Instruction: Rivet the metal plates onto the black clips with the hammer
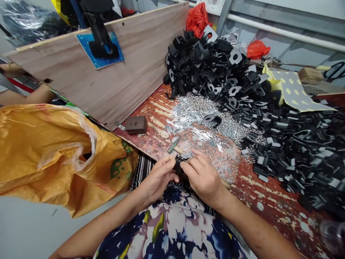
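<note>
Both of my hands meet at the near edge of the worn red table (272, 201). My left hand (159, 178) and my right hand (202, 176) pinch the same small black clip part (179, 163) between their fingers. Just beyond them lies a small hammer (174, 145) on a flat plate (229, 162). A spread of several small silver pins (194, 111) covers the table behind the plate.
A big heap of black metal parts (212, 64) rises at the back, with more black pieces (302, 144) spread at the right. An orange sack (45, 151) hangs open at my left. A wooden board (134, 61) walls the table's left side. Another person's arm (24, 95) shows far left.
</note>
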The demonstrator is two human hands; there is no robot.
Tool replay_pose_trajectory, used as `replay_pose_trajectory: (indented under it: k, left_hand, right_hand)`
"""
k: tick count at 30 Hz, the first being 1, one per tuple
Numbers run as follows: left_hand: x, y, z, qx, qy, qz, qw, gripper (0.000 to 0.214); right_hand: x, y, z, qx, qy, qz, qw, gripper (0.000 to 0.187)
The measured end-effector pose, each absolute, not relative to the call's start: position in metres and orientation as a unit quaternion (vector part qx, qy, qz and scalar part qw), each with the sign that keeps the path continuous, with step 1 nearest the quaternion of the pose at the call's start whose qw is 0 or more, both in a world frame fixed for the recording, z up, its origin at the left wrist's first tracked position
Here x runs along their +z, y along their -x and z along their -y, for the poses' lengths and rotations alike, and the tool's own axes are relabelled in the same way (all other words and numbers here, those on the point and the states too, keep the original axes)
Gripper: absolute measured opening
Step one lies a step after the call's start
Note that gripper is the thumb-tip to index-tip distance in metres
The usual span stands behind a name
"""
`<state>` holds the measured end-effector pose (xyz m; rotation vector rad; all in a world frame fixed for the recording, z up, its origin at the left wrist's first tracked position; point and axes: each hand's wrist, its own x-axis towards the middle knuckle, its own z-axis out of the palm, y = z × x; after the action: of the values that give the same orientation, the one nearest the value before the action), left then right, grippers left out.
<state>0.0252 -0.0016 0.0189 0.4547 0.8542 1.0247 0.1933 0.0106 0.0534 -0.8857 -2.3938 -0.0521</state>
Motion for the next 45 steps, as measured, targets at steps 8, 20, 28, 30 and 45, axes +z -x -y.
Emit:
replay_pose_trajectory:
  k: [8, 20, 28, 30, 45]
  left_hand:
    - [0.030, 0.040, 0.031, 0.394, -0.517, -0.582, 0.488, 0.029]
    - [-0.030, 0.026, -0.007, 0.411, -0.499, -0.605, 0.465, 0.039]
    - [-0.040, 0.028, -0.005, 0.431, -0.501, -0.610, 0.438, 0.042]
    - [-0.040, 0.028, -0.005, 0.432, -0.504, -0.607, 0.436, 0.042]
    - [0.007, 0.057, 0.001, 0.458, -0.546, -0.610, 0.346, 0.037]
  right_hand:
    - [0.032, -0.206, -0.020, 0.108, 0.422, 0.875, 0.211, 0.017]
    - [0.027, -0.244, -0.008, 0.112, 0.510, 0.842, 0.137, 0.033]
    - [0.035, -0.225, 0.005, 0.037, 0.424, 0.870, 0.249, 0.065]
    - [0.028, -0.221, 0.004, 0.038, 0.422, 0.882, 0.207, 0.060]
    - [-0.006, -0.240, -0.013, 0.065, 0.460, 0.869, 0.170, 0.045]
